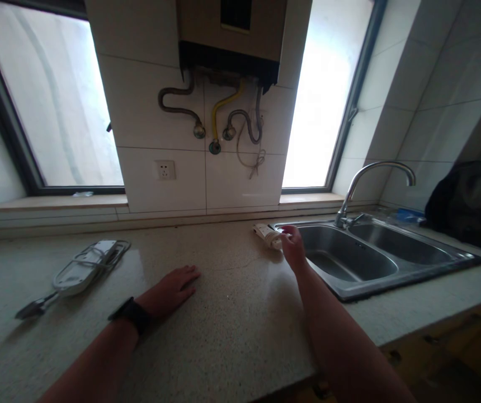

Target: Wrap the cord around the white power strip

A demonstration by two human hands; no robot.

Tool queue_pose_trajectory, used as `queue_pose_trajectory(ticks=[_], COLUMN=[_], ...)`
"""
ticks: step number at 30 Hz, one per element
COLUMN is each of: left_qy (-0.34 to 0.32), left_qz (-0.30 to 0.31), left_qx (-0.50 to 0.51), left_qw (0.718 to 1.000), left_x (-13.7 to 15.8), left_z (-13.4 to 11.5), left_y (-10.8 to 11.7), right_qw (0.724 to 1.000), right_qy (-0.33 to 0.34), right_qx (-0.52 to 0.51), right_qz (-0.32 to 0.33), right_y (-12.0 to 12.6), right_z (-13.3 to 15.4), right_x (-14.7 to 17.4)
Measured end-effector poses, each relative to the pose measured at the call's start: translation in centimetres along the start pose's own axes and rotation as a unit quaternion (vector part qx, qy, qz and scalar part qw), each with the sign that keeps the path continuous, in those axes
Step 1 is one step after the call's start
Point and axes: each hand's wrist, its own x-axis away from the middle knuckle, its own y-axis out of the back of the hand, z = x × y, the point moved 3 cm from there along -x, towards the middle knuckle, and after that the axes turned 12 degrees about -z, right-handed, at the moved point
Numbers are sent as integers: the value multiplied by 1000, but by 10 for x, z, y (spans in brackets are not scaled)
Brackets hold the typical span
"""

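Note:
My right hand (293,246) is at the near left edge of the sink, its fingers closed on the end of a white, oblong object (268,235). What looks like a pale cord is wrapped round that object, whose exact kind I cannot make out. On the countertop, my left hand (176,287) lies palm down with its fingers stretched out and nothing in them. A dark watch (130,314) is on the left wrist. Farther left lies a white, elongated object (85,267) bound with a grey cord, a dark metallic piece (34,308) at its near end.
A double steel sink (349,288) with a curved tap (375,166) is set into the speckled countertop (224,336) on the right. Behind it sits a black bag-like item (471,204). A water heater (230,33) with pipes hangs above a wall socket (165,169).

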Motion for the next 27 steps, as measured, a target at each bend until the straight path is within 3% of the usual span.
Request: queue_pose_trajectory(ticks=[2, 4, 6, 8, 11, 13, 18, 27], left_qy=[1, 4, 7, 10, 6, 0, 6, -4], left_qz=[-1, -2, -1, 3, 3, -3, 5, -2], left_qx=[-5, -7, -6, -4, 0, 8, 8, 8], left_qw=[1000, 1000, 1000, 1000, 1000, 1000, 1000, 1000], left_x=[1, 1, 2, 2, 3, 2, 2, 2], left_z=[-3, -6, -8, -8, -7, -6, -8, -4], left_y=[2, 5, 7, 7, 7, 7, 8, 5], right_qw=[994, 964, 943, 944, 946, 944, 956, 957], right_qy=[71, 176, 226, 197, 83, 31, 45, 37], right_qx=[29, 80, 148, 224, 310, 324, 267, 272], right_qz=[76, 182, 195, 141, 47, 48, 113, 87], right_y=[-21, -40, -47, -40, -13, 1, 5, -10], right_z=[23, 44, 54, 48, 15, -13, -52, -51], right_x=[23, 46, 56, 52, 29, 14, -5, -4])
